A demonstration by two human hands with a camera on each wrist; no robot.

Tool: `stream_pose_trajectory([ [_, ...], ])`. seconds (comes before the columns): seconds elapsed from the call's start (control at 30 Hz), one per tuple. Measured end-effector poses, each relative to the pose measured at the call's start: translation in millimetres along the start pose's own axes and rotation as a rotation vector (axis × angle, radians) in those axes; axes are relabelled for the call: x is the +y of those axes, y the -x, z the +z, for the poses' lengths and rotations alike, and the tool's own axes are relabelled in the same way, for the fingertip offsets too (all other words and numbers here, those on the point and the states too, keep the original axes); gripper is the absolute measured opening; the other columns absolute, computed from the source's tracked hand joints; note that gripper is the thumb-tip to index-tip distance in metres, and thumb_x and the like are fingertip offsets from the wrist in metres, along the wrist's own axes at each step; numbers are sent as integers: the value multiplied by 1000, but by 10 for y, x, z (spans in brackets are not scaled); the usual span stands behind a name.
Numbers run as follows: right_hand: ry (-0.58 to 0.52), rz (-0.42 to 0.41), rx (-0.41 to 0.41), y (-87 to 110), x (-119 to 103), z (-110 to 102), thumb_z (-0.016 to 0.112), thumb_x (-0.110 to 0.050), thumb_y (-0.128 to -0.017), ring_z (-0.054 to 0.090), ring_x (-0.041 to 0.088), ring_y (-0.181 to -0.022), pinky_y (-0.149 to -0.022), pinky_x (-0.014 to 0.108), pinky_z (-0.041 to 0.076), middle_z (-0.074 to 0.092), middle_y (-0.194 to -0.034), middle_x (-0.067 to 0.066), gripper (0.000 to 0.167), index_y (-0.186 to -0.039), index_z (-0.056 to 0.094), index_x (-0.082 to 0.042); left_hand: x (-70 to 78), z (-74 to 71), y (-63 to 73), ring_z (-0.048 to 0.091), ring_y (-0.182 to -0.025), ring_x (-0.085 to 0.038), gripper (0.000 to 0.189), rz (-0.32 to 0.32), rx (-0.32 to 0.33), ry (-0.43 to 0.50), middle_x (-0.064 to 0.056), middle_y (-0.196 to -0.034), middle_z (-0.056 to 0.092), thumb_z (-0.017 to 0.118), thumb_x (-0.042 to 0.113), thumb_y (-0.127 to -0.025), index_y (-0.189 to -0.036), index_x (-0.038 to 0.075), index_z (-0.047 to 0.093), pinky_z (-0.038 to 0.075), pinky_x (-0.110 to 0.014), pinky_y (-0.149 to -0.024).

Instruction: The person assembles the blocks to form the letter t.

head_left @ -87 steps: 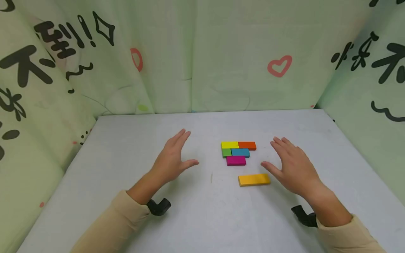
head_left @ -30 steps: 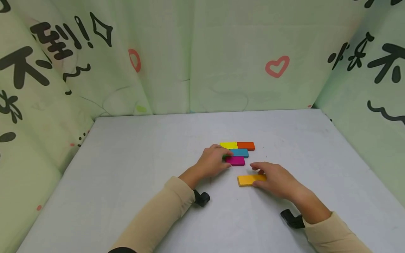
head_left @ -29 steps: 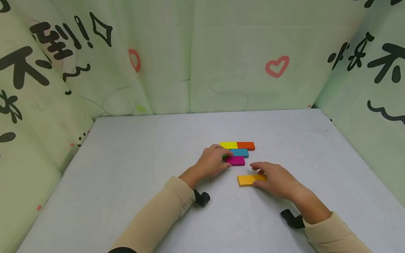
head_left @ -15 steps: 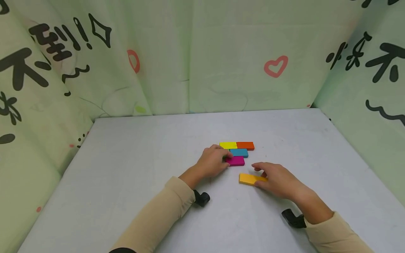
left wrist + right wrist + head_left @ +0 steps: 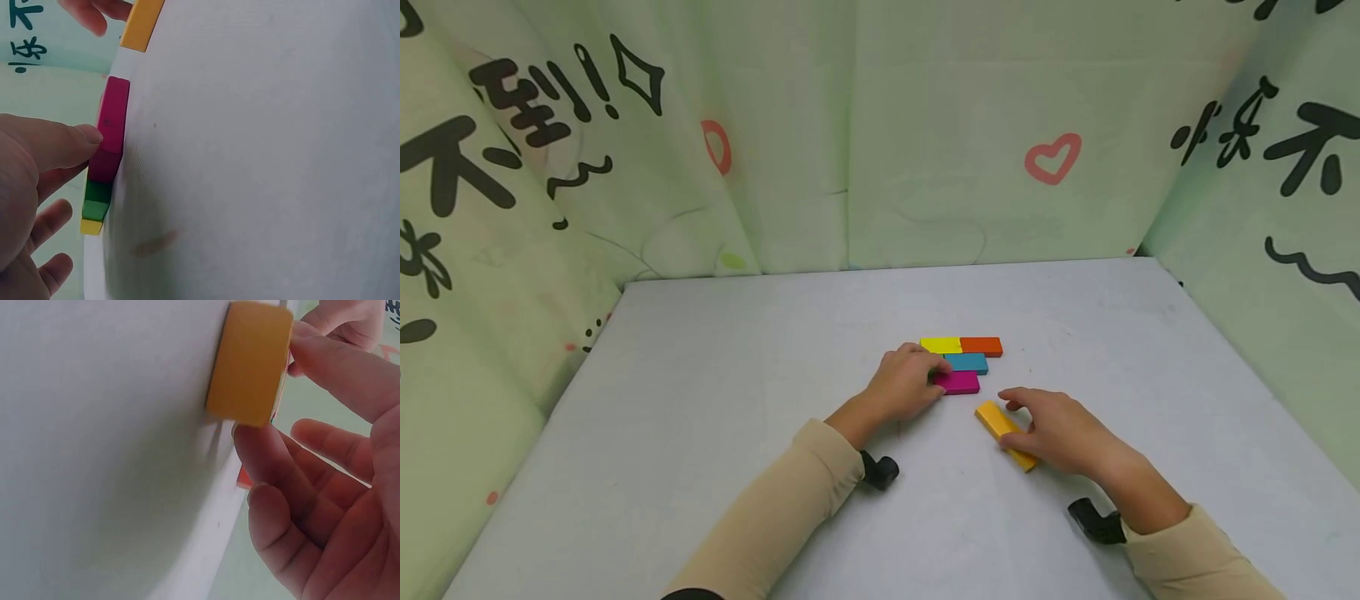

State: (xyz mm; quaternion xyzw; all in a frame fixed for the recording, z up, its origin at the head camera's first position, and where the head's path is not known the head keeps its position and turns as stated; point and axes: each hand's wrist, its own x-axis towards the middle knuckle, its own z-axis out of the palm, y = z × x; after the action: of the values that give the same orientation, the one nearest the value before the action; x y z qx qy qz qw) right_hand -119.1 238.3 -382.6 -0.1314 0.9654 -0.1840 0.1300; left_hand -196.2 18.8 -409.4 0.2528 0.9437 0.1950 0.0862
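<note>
Small colored wooden blocks lie fitted together on the white table: a yellow block (image 5: 938,343) and a red-orange block (image 5: 982,346) at the back, a blue block (image 5: 967,362) in the middle and a magenta block (image 5: 961,382) in front. My left hand (image 5: 904,385) pinches the magenta block's left end, thumb at its front edge. It covers most of the green block (image 5: 97,192), which shows in the left wrist view. Just right and in front, my right hand (image 5: 1063,427) holds a longer orange-yellow block (image 5: 991,417) between thumb and fingers, turned slantwise with its far end toward the magenta block.
The white tabletop (image 5: 760,358) spreads around the blocks. Pale green curtains (image 5: 925,167) with black characters and red hearts hang behind and on both sides. A black wrist mount (image 5: 1097,523) juts from the right sleeve, another (image 5: 880,471) from the left.
Both hands came in from being spread apart, the left to the magenta block, the right to the orange-yellow one. Over the last second the orange-yellow block swung from crosswise to slantwise; the left hand stayed.
</note>
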Motion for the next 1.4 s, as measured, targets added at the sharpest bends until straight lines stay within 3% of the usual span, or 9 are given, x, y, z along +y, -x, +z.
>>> stream_pose_trajectory([
  [0.23,-7,2,13,5,-2,15,79,-35,-85,60,31,-105,-92,54,49,66,-120,13,63,-135,58,-1,-12,4,1,43,-132,-21,32,3,7,6,6,-117,66,74,28,-92,-124,21,71,39,-39,-106],
  [0.4,-87,33,-1,15,7,-4,79,-28,-87,60,20,-85,-78,39,55,62,-124,15,61,-137,56,-1,-10,-8,10,44,-131,-21,32,-2,7,14,5,-116,66,74,28,-92,-123,21,71,39,-39,-106],
  [0.57,-166,63,-48,10,22,-21,79,-21,-87,55,14,-71,-66,29,52,61,-105,6,62,-141,52,-3,-11,-11,13,44,-131,-21,32,2,5,9,5,-117,66,74,28,-92,-123,21,71,39,-39,-105],
  [0.63,-193,60,-58,4,37,-18,79,-20,-88,56,14,-72,-67,29,52,60,-106,5,64,-142,51,-3,-13,-11,14,44,-130,-21,31,2,4,9,6,-116,66,74,28,-92,-123,21,71,39,-39,-105],
  [0.8,-231,12,-71,-13,85,-11,77,-18,-88,57,14,-74,-68,29,52,59,-124,10,66,-145,48,-2,-17,-15,14,44,-130,-21,31,-2,0,21,5,-116,66,74,27,-92,-122,21,71,39,-39,-105],
  [0.97,-263,-13,-128,-7,114,-27,77,-20,-88,54,17,-79,-65,29,47,62,-105,3,70,-149,44,-4,-24,-11,7,45,-130,-21,30,0,2,20,5,-116,66,74,26,-92,-122,20,71,39,-39,-105],
  [1.13,-268,-6,-155,7,115,-39,78,-24,-88,51,18,-80,-63,29,45,55,-87,1,71,-148,45,-4,-30,-4,-4,44,-130,-21,32,6,-2,8,6,-115,66,75,27,-92,-123,21,71,39,-39,-105],
  [1.27,-260,10,-158,11,112,-44,79,-26,-86,51,20,-83,-65,31,46,55,-90,3,73,-148,46,-5,-24,-5,-2,44,-130,-21,34,6,-8,6,6,-115,65,75,27,-91,-124,21,70,40,-38,-104],
  [1.4,-265,24,-186,27,120,-55,84,-26,-80,51,22,-92,-72,34,48,57,-104,4,82,-149,44,-6,-19,-2,6,45,-129,-21,35,3,-9,20,5,-117,65,75,28,-91,-125,20,69,40,-38,-104],
])
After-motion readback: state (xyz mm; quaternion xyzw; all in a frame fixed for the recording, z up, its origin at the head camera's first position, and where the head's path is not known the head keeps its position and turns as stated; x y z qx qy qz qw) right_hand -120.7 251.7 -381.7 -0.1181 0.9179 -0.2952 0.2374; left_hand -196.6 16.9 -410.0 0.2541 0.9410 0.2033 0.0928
